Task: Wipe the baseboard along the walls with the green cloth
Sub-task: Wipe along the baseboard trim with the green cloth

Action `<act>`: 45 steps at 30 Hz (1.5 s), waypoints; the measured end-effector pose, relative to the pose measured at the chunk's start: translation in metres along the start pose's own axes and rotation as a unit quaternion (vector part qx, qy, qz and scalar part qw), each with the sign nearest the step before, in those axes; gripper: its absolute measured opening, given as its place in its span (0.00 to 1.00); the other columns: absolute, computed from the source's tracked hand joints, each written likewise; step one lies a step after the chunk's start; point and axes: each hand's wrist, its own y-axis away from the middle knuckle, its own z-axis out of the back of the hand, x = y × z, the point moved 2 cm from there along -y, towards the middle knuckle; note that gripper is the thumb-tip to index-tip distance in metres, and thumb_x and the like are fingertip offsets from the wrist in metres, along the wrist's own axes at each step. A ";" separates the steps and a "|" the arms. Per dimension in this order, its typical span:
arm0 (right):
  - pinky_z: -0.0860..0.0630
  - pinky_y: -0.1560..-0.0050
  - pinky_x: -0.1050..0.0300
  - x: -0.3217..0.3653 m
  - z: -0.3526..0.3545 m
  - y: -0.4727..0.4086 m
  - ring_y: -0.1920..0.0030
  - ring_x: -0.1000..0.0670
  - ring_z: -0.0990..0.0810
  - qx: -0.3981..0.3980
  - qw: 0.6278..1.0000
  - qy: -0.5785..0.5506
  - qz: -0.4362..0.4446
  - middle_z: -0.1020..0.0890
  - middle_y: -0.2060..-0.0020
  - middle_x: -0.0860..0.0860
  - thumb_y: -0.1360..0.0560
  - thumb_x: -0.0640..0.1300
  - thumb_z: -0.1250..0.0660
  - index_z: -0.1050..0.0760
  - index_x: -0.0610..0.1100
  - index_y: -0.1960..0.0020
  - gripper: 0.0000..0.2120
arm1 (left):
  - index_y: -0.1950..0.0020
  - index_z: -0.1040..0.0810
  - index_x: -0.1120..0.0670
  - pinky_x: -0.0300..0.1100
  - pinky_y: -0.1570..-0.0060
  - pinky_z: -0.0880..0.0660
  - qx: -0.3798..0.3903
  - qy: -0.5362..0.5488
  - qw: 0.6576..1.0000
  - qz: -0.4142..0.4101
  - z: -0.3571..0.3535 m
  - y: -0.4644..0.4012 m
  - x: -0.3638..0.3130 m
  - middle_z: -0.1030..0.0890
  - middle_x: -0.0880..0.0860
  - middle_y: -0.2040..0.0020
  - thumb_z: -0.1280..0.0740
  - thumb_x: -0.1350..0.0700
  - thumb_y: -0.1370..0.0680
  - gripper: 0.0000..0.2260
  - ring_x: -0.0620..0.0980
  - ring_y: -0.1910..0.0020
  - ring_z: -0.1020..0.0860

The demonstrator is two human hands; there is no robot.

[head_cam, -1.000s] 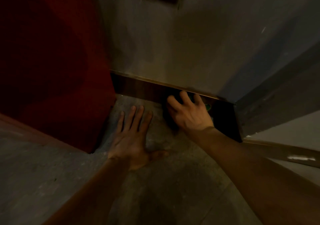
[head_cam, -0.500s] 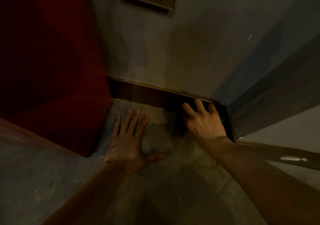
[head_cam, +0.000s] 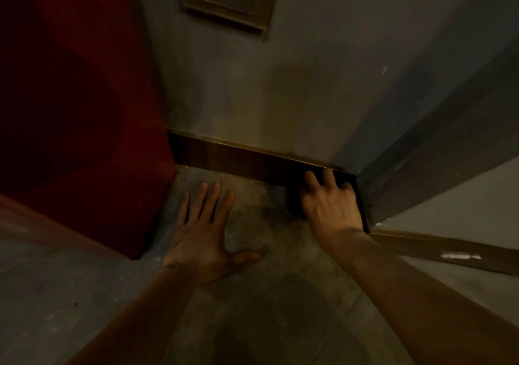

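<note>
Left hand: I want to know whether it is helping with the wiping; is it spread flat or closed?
Spread flat. The left hand lies palm down on the floor, fingers extended, holding nothing.

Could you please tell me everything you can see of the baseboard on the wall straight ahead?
The baseboard is a dark, wood-grained strip with a thin, lighter, brass-coloured top edge. It runs along the foot of the grey wall, from the red panel on the left to the corner on the right, meeting the concrete floor. The right hand presses against its right end; the cloth is not discernible there.
</note>
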 end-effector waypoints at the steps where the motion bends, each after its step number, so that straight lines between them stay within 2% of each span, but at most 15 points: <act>1: 0.34 0.59 0.49 0.000 0.001 0.001 0.39 0.39 0.35 0.002 1.000 -0.003 -0.004 0.32 0.37 0.47 0.28 0.43 0.32 0.22 0.47 0.40 0.16 | 0.17 0.60 0.46 0.61 0.22 0.63 0.000 0.000 1.000 -0.001 0.000 0.000 0.000 0.62 0.51 0.17 0.53 0.13 0.36 0.57 0.51 0.21 0.70; 7: 0.33 0.62 0.50 0.001 0.007 0.005 0.41 0.40 0.33 0.016 0.999 -0.034 -0.012 0.31 0.40 0.47 0.29 0.43 0.31 0.23 0.48 0.39 0.18 | 0.18 0.63 0.46 0.61 0.22 0.64 0.008 -0.005 1.000 0.001 0.001 0.001 0.000 0.65 0.51 0.17 0.55 0.13 0.36 0.57 0.51 0.22 0.72; 17: 0.35 0.66 0.51 0.010 0.026 0.012 0.45 0.42 0.30 0.028 0.997 -0.072 -0.014 0.29 0.42 0.47 0.25 0.46 0.34 0.24 0.49 0.40 0.13 | 0.18 0.64 0.46 0.60 0.23 0.68 0.016 0.006 1.000 0.001 0.003 0.000 0.001 0.66 0.52 0.18 0.54 0.13 0.36 0.57 0.52 0.22 0.73; 22: 0.34 0.66 0.50 0.022 0.028 0.018 0.45 0.42 0.30 0.029 0.993 -0.118 -0.014 0.30 0.40 0.47 0.26 0.46 0.32 0.25 0.48 0.36 0.18 | 0.19 0.66 0.44 0.58 0.24 0.70 0.031 0.014 0.999 0.017 0.004 -0.004 -0.003 0.68 0.51 0.18 0.55 0.13 0.38 0.57 0.51 0.23 0.74; 25: 0.34 0.63 0.50 0.030 0.027 0.023 0.42 0.41 0.31 0.034 0.989 -0.143 -0.021 0.30 0.38 0.47 0.28 0.47 0.29 0.26 0.50 0.35 0.21 | 0.19 0.66 0.42 0.54 0.23 0.70 0.046 0.052 0.998 -0.001 0.011 -0.002 -0.008 0.66 0.49 0.18 0.52 0.14 0.37 0.56 0.48 0.23 0.73; 28: 0.34 0.61 0.49 0.035 0.027 0.029 0.40 0.41 0.31 0.036 0.984 -0.171 -0.022 0.30 0.37 0.46 0.30 0.49 0.28 0.27 0.51 0.35 0.24 | 0.19 0.65 0.41 0.47 0.25 0.70 0.062 0.098 0.993 -0.038 0.018 0.003 -0.017 0.63 0.46 0.17 0.44 0.18 0.34 0.54 0.41 0.24 0.70; 30: 0.31 0.58 0.49 0.035 0.028 0.034 0.38 0.40 0.31 0.042 0.978 -0.203 -0.018 0.30 0.37 0.46 0.30 0.51 0.27 0.28 0.52 0.34 0.26 | 0.19 0.63 0.41 0.45 0.26 0.66 0.064 0.111 0.990 -0.050 0.020 0.006 -0.021 0.59 0.45 0.17 0.39 0.20 0.34 0.54 0.41 0.22 0.63; 33: 0.26 0.51 0.46 0.033 0.033 0.043 0.38 0.41 0.31 0.053 0.966 -0.254 -0.019 0.29 0.38 0.48 0.32 0.51 0.25 0.28 0.53 0.33 0.28 | 0.19 0.61 0.40 0.45 0.25 0.57 0.064 0.122 0.988 -0.066 0.024 0.009 -0.027 0.52 0.45 0.17 0.37 0.21 0.35 0.54 0.46 0.20 0.53; 36: 0.24 0.46 0.45 0.029 0.038 0.051 0.38 0.42 0.29 0.061 0.951 -0.303 -0.020 0.28 0.39 0.50 0.33 0.51 0.25 0.29 0.54 0.32 0.30 | 0.19 0.53 0.40 0.44 0.25 0.49 0.071 0.133 0.986 -0.074 0.031 0.009 -0.033 0.43 0.47 0.19 0.35 0.25 0.32 0.49 0.48 0.21 0.43; 38: 0.24 0.48 0.47 0.026 0.040 0.056 0.40 0.43 0.26 0.048 0.938 -0.344 -0.024 0.26 0.41 0.51 0.33 0.50 0.25 0.31 0.55 0.34 0.29 | 0.21 0.47 0.40 0.44 0.25 0.43 0.066 0.139 0.984 -0.094 0.036 0.010 -0.040 0.37 0.47 0.21 0.30 0.31 0.28 0.42 0.47 0.24 0.38; 41: 0.21 0.51 0.50 0.020 0.040 0.064 0.46 0.47 0.22 0.049 0.900 -0.432 -0.030 0.23 0.46 0.53 0.35 0.49 0.24 0.34 0.57 0.39 0.29 | 0.24 0.38 0.38 0.47 0.30 0.30 0.040 0.155 0.978 -0.134 0.050 0.012 -0.049 0.28 0.44 0.27 0.28 0.33 0.29 0.36 0.46 0.29 0.29; 45: 0.18 0.54 0.51 0.009 0.038 0.075 0.52 0.52 0.19 0.067 0.849 -0.524 -0.027 0.21 0.52 0.55 0.36 0.48 0.23 0.36 0.58 0.44 0.28 | 0.30 0.31 0.39 0.48 0.35 0.27 0.037 0.151 0.975 -0.161 0.068 0.016 -0.055 0.22 0.44 0.34 0.27 0.41 0.25 0.26 0.45 0.36 0.24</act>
